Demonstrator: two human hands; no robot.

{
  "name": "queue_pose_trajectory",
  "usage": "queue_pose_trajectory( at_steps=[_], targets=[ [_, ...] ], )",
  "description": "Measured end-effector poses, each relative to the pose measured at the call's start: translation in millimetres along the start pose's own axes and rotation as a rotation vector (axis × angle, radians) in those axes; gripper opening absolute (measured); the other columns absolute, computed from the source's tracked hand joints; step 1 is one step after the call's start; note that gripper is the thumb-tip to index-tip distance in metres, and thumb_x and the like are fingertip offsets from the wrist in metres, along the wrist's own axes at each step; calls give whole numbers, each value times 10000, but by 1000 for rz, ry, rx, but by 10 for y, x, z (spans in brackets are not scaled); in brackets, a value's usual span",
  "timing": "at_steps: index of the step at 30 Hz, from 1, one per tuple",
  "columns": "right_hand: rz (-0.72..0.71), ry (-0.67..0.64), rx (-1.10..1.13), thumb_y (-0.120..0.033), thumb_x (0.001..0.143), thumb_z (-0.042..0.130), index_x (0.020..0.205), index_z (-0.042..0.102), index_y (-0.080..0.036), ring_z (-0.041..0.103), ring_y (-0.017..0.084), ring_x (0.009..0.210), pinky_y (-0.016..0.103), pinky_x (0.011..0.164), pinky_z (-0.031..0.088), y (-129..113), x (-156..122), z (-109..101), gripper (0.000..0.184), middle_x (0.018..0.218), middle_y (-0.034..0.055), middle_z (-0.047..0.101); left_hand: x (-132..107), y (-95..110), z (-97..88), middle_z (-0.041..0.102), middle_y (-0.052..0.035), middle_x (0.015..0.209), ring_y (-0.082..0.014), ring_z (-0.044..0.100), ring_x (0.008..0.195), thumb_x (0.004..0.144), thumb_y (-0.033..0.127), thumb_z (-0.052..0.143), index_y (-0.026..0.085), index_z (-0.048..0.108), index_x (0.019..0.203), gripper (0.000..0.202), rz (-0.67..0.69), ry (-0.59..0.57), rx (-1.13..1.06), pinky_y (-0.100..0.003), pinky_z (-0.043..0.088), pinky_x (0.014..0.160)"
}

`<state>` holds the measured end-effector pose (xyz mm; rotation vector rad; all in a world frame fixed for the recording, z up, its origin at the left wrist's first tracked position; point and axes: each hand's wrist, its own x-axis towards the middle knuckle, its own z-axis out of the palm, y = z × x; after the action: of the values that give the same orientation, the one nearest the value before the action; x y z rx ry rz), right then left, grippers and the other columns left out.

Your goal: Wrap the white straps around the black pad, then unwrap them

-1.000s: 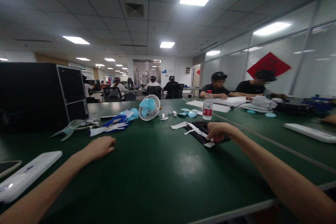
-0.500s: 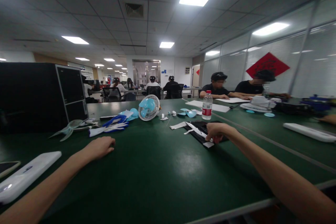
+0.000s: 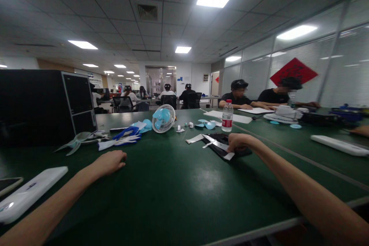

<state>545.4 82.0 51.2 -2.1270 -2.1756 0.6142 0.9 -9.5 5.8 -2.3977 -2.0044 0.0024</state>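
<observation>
Green table (image 3: 161, 196), bottle (image 3: 227, 117) beyond right hand (image 3: 238, 143), fan (image 3: 163, 118)

L hand (image 3: 112, 161) palm-down, R hand (image 3: 238, 143) curled, arms (image 3: 300, 184) fwd.

The black pouch (image 3: 221, 138) is partly covered by the right hand (image 3: 238, 143), whose fingertip grip cannot be determined. The phone-like object (image 3: 8, 186), white case (image 3: 34, 194) and black cabinet (image 3: 31, 107) are cut off by the left edge. The red diamond (image 3: 294, 71) is partly obscured by a co-worker's cap (image 3: 291, 82).
</observation>
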Motion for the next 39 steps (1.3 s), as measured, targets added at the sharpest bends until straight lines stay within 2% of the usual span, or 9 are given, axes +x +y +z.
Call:
queue_pose_trajectory(
  at_steps=[5,10,14,20,23,27,31,35,39],
  targets=[
    [-15,56,16,-267,712,664,707,583,-150,437,88,452,211,418,346,-21,-90,-132,143,550,-15,481,36,-66,60,666,-82,1065,-239,622,957,779,413,510,231,652,1034,344,17,22,-1,-337,494,783],
    [-142,202,108,-260,787,573,753,583,-133,466,101,503,207,448,366,-60,-127,-228,132,573,-11,496,56,-101,88,661,-81,1071,-236,624,955,782,422,509,235,650,1049,355,22,17,-10,-333,493,786],
    [-152,338,119,-274,833,521,798,607,-122,498,117,506,218,466,379,-143,-110,-280,177,572,8,534,39,-68,65,657,-85,1088,-241,621,963,778,412,512,226,648,1052,358,10,7,-13,-335,492,789],
    [-84,727,-223,-243,838,510,837,688,-114,632,212,801,255,680,441,-359,162,-418,220,816,122,689,18,-19,44,654,-87,1086,-242,620,964,780,401,515,224,643,1056,351,1,8,0,-337,493,786],
    [-42,843,-377,-196,880,433,941,695,-80,634,271,935,320,782,452,-477,391,-430,293,964,201,683,3,13,25,655,-83,1079,-242,618,972,788,392,505,227,645,1039,332,9,12,28,-339,489,796],
    [-50,782,-492,-141,892,421,1089,654,-58,629,293,1003,356,820,467,-622,680,-302,316,1087,251,638,-24,48,-1,651,-89,1091,-244,615,985,793,378,500,216,639,1055,337,16,19,52,-343,481,823],
    [-85,683,-512,-166,870,490,1052,686,-54,632,299,1008,348,837,474,-758,889,-87,290,1070,267,641,-21,28,15,645,-85,1103,-237,615,983,795,375,507,224,633,1070,338,18,16,34,-342,482,820],
    [-118,590,-520,-139,864,475,1038,698,-61,633,292,1009,352,854,466,-872,1004,88,294,1050,251,658,-23,13,21,646,-81,1098,-240,616,974,796,389,502,228,640,1053,333,24,31,20,-344,486,804],
    [-149,519,-513,-166,863,478,1051,696,-87,621,270,1036,340,880,446,-897,1009,138,299,1100,226,652,-34,23,3,641,-85,1108,-246,612,978,794,399,504,228,639,1059,344,12,13,13,-350,489,800]
  ],
)
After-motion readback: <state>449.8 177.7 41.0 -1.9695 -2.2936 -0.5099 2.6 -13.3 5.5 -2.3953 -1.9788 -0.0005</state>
